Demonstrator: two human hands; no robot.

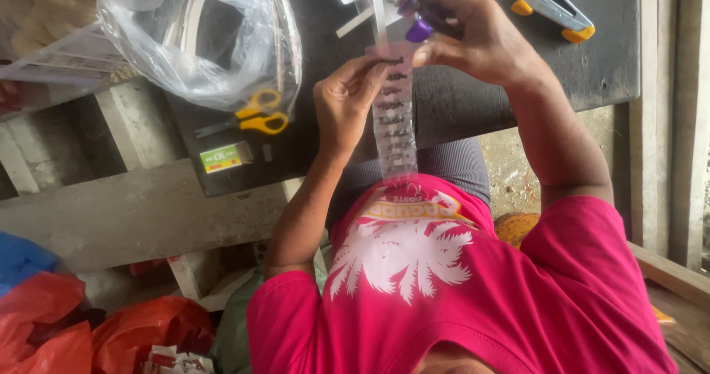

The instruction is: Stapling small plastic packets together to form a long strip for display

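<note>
A long clear plastic strip [396,126] of small sealed pockets with dark contents hangs down over my lap and pink shirt. My left hand [346,104] pinches the strip near its upper part, thumb and fingers closed on its edge. My right hand [477,38] is higher, above the dark tabletop [518,78], closed around a small purple tool [418,21] at the strip's top end. What kind of tool it is cannot be made out, since the fingers hide most of it.
Yellow-handled scissors [259,114] and a small green and white box [225,157] lie on the table's left part, beside a crumpled clear plastic bag [207,41]. A grey stapler with orange ends [555,8] lies at the back right. Red bags [111,333] sit on the floor, left.
</note>
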